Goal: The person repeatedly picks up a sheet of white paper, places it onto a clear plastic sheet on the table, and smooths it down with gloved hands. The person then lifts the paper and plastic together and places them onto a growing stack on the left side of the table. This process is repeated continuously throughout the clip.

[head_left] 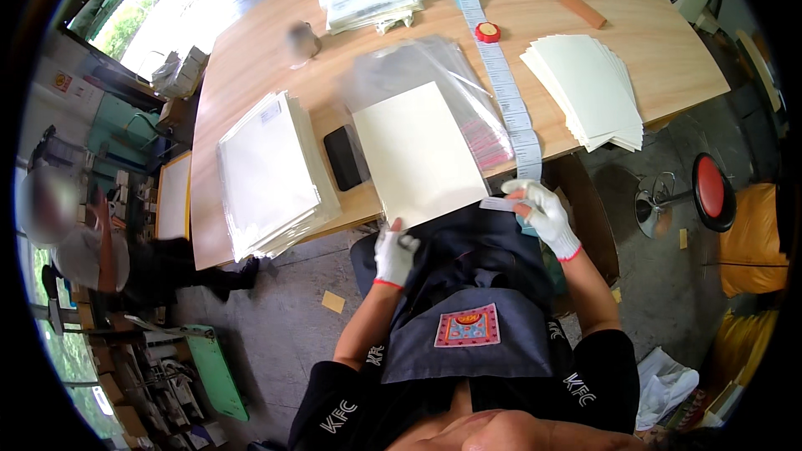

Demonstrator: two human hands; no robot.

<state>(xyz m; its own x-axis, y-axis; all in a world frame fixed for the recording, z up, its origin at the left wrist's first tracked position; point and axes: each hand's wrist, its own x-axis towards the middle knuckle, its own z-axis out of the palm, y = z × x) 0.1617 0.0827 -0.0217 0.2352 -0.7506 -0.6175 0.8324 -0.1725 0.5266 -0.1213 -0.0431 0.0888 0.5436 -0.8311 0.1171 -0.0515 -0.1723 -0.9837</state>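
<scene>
A cream rectangular sheet of board (pixel 422 154) lies on a stack of clear plastic sleeves (pixel 478 108) and reaches the table's near edge. My left hand (pixel 394 256), in a white glove with bare fingertips, is closed on its lower left corner, thumb on top and the other fingers partly hidden. My right hand (pixel 545 215), gloved the same way, pinches a small white label (pixel 499 204) just off the board's lower right corner. Beyond that hand, a long strip of printed labels (pixel 508 83) runs up the table under a round red object (pixel 487 32).
Filled clear sleeves (pixel 271 171) are stacked at the left, beside a black phone (pixel 344 157). Cream boards (pixel 589 88) lie fanned at the right, near an orange-brown block (pixel 583 10). More packets (pixel 372 0) stand at the back. Another person (pixel 92 242) is at the far left. A red-seated stool (pixel 710 185) stands right.
</scene>
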